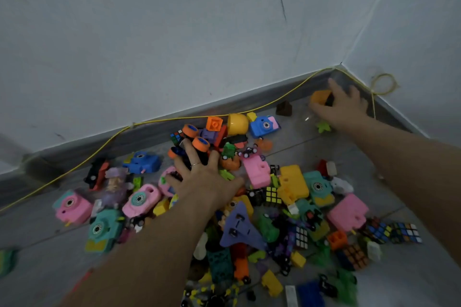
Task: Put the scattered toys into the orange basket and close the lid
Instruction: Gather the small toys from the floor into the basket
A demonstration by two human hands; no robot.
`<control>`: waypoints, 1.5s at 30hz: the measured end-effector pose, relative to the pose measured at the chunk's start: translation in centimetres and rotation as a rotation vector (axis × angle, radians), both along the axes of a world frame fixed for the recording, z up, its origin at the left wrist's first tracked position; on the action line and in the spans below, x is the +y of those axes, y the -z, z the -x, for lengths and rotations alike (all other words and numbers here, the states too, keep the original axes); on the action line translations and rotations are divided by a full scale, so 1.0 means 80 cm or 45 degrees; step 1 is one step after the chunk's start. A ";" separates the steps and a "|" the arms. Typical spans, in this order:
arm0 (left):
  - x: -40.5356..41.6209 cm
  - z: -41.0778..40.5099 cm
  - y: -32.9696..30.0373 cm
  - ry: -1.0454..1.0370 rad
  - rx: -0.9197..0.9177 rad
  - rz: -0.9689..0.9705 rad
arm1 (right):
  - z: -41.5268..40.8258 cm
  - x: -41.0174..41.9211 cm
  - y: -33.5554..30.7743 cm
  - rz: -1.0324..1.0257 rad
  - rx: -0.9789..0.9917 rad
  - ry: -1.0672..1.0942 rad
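My left hand point(204, 179) lies flat at the centre of the frame, fingers spread and straight, pressing on the heap of scattered toys point(262, 207); a ring shows on one finger. My right arm stretches to the upper right, where my right hand point(341, 104) reaches into the corner, fingers curled around an orange block point(320, 97), though motion blur leaves the hold a little uncertain. The toys, among them pink, teal and blue toy cameras, puzzle cubes and a purple toy plane point(240, 228), cover the grey tiled floor point(45, 244) from the centre to the lower right. White walls point(149, 45) meet at that corner, with a yellow cord point(119, 132) running along the dark skirting. The orange basket is nowhere in view.
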State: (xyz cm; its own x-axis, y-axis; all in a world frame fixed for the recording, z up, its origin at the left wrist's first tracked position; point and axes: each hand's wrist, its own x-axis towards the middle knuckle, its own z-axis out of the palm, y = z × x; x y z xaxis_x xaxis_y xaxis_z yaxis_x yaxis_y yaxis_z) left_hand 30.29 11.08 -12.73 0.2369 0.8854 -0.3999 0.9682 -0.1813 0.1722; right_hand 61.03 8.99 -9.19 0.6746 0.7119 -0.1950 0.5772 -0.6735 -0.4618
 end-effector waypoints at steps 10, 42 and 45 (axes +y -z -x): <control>-0.001 0.003 -0.006 0.024 -0.020 0.048 | 0.062 0.007 0.033 -0.217 -0.002 -0.406; -0.154 0.290 -0.282 -0.139 -1.179 0.132 | 0.397 -0.137 -0.199 -0.665 1.034 -0.313; -0.206 0.378 -0.332 -0.126 -1.145 0.314 | 0.490 -0.192 -0.264 -0.639 1.421 -0.506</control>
